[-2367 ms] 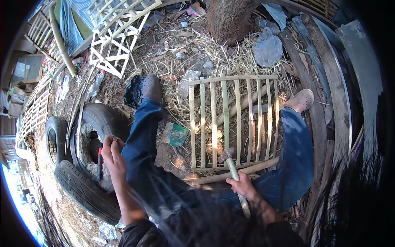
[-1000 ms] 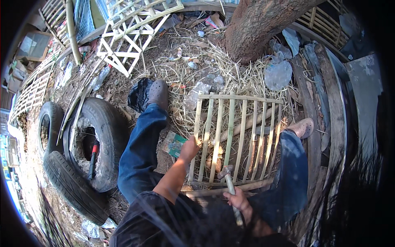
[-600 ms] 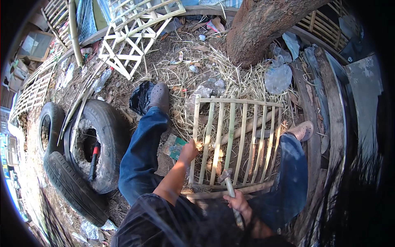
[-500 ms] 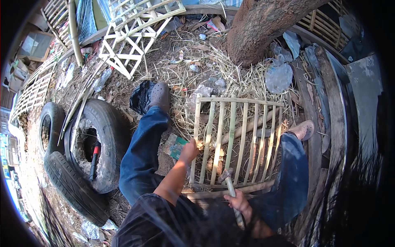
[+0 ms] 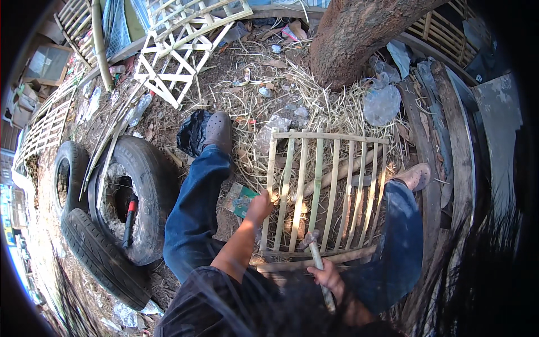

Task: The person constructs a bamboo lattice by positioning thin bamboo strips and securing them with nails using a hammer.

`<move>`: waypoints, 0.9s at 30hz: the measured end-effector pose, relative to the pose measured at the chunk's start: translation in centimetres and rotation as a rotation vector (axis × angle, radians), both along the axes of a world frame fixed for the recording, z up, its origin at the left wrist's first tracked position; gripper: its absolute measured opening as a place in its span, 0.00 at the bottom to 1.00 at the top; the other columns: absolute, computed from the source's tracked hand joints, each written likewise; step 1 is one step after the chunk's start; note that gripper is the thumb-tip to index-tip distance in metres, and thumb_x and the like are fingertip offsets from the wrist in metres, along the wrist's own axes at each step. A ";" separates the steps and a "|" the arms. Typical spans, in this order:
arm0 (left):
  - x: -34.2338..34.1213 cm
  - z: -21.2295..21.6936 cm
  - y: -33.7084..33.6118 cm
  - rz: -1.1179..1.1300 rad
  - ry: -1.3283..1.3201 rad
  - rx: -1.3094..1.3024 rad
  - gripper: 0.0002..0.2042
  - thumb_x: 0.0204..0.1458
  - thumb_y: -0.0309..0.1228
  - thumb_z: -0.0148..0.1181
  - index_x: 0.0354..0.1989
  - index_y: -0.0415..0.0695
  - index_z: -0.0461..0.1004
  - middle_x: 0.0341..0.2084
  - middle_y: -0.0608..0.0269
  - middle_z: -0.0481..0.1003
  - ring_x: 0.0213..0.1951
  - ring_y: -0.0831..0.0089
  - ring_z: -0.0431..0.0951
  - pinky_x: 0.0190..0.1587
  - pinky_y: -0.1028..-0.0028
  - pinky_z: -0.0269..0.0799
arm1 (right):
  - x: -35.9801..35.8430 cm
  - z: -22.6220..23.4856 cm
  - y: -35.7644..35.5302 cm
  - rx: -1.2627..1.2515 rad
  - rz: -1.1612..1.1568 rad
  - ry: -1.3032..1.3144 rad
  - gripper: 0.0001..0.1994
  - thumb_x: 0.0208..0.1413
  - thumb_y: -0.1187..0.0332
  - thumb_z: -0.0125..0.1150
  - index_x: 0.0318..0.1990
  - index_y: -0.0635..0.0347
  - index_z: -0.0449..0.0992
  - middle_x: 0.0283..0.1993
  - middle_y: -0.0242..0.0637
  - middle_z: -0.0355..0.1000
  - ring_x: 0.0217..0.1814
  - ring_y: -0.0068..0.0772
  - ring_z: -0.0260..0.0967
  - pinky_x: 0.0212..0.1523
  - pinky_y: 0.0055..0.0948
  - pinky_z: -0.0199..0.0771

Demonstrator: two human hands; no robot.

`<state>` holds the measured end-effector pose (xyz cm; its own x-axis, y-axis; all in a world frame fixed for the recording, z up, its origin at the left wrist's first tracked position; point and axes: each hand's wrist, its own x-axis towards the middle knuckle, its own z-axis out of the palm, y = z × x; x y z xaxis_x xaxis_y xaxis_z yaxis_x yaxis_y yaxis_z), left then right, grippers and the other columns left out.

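Note:
Between my legs lies a bamboo slat frame (image 5: 318,180), its several upright strips joined by a crosspiece at the far end and another at the near end. My left hand (image 5: 259,206) is closed around the leftmost strip, about midway along it. In my right hand (image 5: 327,277) is a hammer (image 5: 316,257), gripped by its pale handle. The hammer's head is up over the near end of the frame, close to the middle strips. Under the frame runs a thick bamboo pole (image 5: 337,175), lying slantwise.
Old tyres (image 5: 147,196) stand at the left, one with a red-and-black handled tool (image 5: 130,216) inside. A bamboo lattice (image 5: 179,62) lies farther off. A tree trunk (image 5: 348,45) rises at the far side. Wooden planks (image 5: 449,140) run along the right. Straw and plastic scraps litter the ground.

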<state>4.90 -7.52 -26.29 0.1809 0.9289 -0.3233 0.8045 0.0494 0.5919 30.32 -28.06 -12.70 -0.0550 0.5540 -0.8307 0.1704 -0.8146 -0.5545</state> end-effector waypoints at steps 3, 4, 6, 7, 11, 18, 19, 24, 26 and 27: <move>0.0 0.3 0.1 0.010 0.002 -0.033 0.16 0.48 0.28 0.61 0.41 0.35 0.63 0.27 0.36 0.76 0.34 0.37 0.76 0.39 0.46 0.72 | -0.2 0.4 0.4 -0.020 0.003 -0.011 0.12 0.51 0.67 0.68 0.33 0.63 0.70 0.19 0.31 0.68 0.14 0.23 0.66 0.15 0.25 0.66; 0.0 0.5 0.1 0.017 0.006 -0.044 0.16 0.48 0.29 0.61 0.41 0.35 0.64 0.27 0.36 0.76 0.35 0.37 0.76 0.39 0.46 0.72 | -0.4 0.6 0.5 -0.032 0.006 -0.021 0.12 0.51 0.67 0.68 0.33 0.63 0.70 0.19 0.31 0.68 0.14 0.23 0.66 0.15 0.25 0.66; -0.1 0.7 0.1 0.027 -0.010 -0.051 0.17 0.48 0.30 0.63 0.41 0.36 0.64 0.27 0.37 0.76 0.35 0.38 0.76 0.39 0.47 0.72 | -0.4 0.7 0.4 -0.029 -0.004 -0.012 0.13 0.51 0.67 0.68 0.34 0.63 0.69 0.19 0.31 0.68 0.14 0.23 0.66 0.15 0.24 0.66; -0.2 0.8 0.2 0.032 -0.019 -0.053 0.17 0.48 0.31 0.63 0.40 0.36 0.64 0.27 0.37 0.76 0.35 0.38 0.76 0.39 0.47 0.72 | -0.4 0.7 0.5 -0.027 -0.010 -0.008 0.13 0.51 0.67 0.68 0.34 0.63 0.69 0.19 0.31 0.68 0.14 0.23 0.66 0.15 0.24 0.66; 0.4 2.5 0.0 0.034 0.037 -0.023 0.18 0.50 0.37 0.63 0.39 0.38 0.65 0.28 0.40 0.77 0.34 0.41 0.77 0.37 0.49 0.74 | -0.1 1.0 0.5 -0.024 -0.016 -0.012 0.13 0.51 0.67 0.69 0.35 0.63 0.69 0.20 0.31 0.68 0.14 0.23 0.66 0.14 0.24 0.65; 0.7 2.9 0.4 0.159 0.169 0.254 0.14 0.58 0.42 0.50 0.36 0.42 0.66 0.26 0.47 0.75 0.31 0.46 0.78 0.32 0.52 0.74 | -0.4 0.7 0.4 0.034 0.006 -0.018 0.13 0.51 0.66 0.68 0.33 0.64 0.70 0.19 0.32 0.68 0.14 0.23 0.67 0.14 0.25 0.66; 0.8 3.2 0.8 0.140 0.154 0.269 0.13 0.58 0.41 0.49 0.35 0.42 0.67 0.26 0.47 0.75 0.31 0.46 0.78 0.32 0.52 0.74 | -0.3 0.8 0.2 0.048 0.010 -0.021 0.13 0.51 0.66 0.68 0.32 0.64 0.70 0.19 0.32 0.68 0.14 0.24 0.67 0.14 0.26 0.66; 1.4 4.6 1.4 0.050 0.050 0.329 0.10 0.58 0.36 0.47 0.33 0.41 0.68 0.27 0.47 0.74 0.30 0.46 0.77 0.32 0.51 0.73 | -0.6 1.6 0.7 0.065 0.041 -0.039 0.14 0.52 0.65 0.68 0.31 0.64 0.70 0.18 0.33 0.68 0.14 0.24 0.68 0.15 0.27 0.67; 1.7 5.2 1.1 0.057 0.068 0.345 0.10 0.59 0.34 0.47 0.32 0.41 0.69 0.28 0.48 0.74 0.31 0.47 0.77 0.33 0.52 0.73 | -0.7 1.7 0.7 0.069 0.026 -0.034 0.14 0.52 0.64 0.68 0.30 0.64 0.70 0.18 0.33 0.68 0.14 0.24 0.67 0.15 0.27 0.67; 2.0 5.8 1.1 0.039 0.045 0.342 0.10 0.59 0.34 0.47 0.33 0.41 0.69 0.29 0.49 0.74 0.32 0.47 0.76 0.33 0.52 0.73 | -0.7 2.1 0.9 0.081 0.007 -0.027 0.14 0.52 0.64 0.68 0.30 0.64 0.70 0.18 0.33 0.68 0.14 0.24 0.67 0.16 0.27 0.67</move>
